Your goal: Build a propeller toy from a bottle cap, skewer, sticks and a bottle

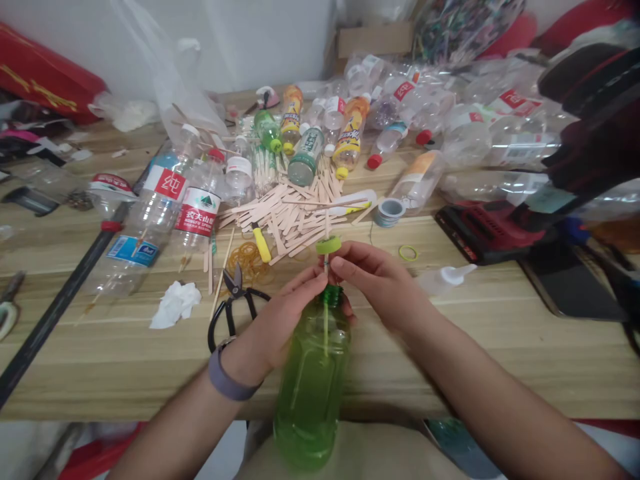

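Note:
A green plastic bottle (313, 380) stands tilted toward me at the table's front edge. A thin wooden stick (326, 323) runs down through its open neck. Higher on the same stick sits a yellow-green bottle cap (328, 245), apart from the bottle mouth. My left hand (287, 310) is closed around the neck, its thumb against the stick. With thumb and forefinger, my right hand (373, 277) pinches the stick just under the cap; some fingertips are hidden. Black-handled scissors (234, 307) lie beside my left wrist.
Behind my hands lie a heap of flat wooden sticks (290, 213), a yellow-handled tool (261, 244), rubber bands (245, 261) and a thread spool (390, 212). Clear bottles (190, 213) lie left; more crowd the back right. A red-black power tool (480, 230) and a phone (570, 287) are right.

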Available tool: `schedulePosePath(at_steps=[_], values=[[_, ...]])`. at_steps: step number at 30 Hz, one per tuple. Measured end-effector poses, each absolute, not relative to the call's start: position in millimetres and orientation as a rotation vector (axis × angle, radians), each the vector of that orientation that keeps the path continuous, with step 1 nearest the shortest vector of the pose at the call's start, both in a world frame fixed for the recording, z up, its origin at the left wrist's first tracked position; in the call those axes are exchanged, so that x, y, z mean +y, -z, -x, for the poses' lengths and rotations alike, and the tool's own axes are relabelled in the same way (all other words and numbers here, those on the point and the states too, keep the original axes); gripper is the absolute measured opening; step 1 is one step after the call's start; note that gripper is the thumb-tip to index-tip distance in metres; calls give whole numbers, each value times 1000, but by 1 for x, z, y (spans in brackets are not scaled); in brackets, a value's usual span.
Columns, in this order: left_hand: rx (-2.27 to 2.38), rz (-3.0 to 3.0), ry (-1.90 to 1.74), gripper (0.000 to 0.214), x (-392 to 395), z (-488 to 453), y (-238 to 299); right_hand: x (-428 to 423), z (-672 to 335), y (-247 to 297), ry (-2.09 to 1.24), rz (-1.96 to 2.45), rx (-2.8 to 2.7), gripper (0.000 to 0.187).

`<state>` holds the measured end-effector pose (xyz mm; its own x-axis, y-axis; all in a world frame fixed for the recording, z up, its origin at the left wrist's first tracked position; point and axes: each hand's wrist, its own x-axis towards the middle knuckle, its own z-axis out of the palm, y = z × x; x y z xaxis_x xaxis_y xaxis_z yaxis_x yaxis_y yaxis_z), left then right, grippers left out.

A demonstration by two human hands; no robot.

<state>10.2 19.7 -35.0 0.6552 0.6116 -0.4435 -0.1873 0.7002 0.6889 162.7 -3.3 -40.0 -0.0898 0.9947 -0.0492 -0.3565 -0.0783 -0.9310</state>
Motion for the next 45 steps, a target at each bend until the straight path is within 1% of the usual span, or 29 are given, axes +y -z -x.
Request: schedulePosePath(at_steps=[7, 12, 18, 25, 32, 36, 39, 42, 45], values=[[742, -620, -485, 23, 24, -11, 38, -2, -164, 46, -1445, 985, -1057, 32], [792, -589, -493, 25, 26, -11, 40, -1, -165, 49, -1484, 1073, -1102, 27], [811, -569, -484, 24, 27, -8, 44, 0, -165, 50, -1434, 1131, -1146, 22], [809, -543, -474, 22, 26, -10, 44, 0, -165, 53, -1430, 1197, -1140, 21], [793, -536, -503, 21, 25, -11, 44, -3, -163, 52, -1245, 1400, -1244, 20], [802, -554, -521, 18, 25, -8, 46, -2, -165, 47, -1317, 1347, -1258, 20], [813, -536, -521, 20, 25, -6, 46, -1, -170, 45, -1324, 1304, -1269, 21], [852, -517, -523, 21, 26, -6, 45, -1, -175, 42, -1260, 1364, -1318, 23], [893, -524, -559, 18, 28, -6, 40, -2, -179, 40, -1164, 1455, -1456, 25]])
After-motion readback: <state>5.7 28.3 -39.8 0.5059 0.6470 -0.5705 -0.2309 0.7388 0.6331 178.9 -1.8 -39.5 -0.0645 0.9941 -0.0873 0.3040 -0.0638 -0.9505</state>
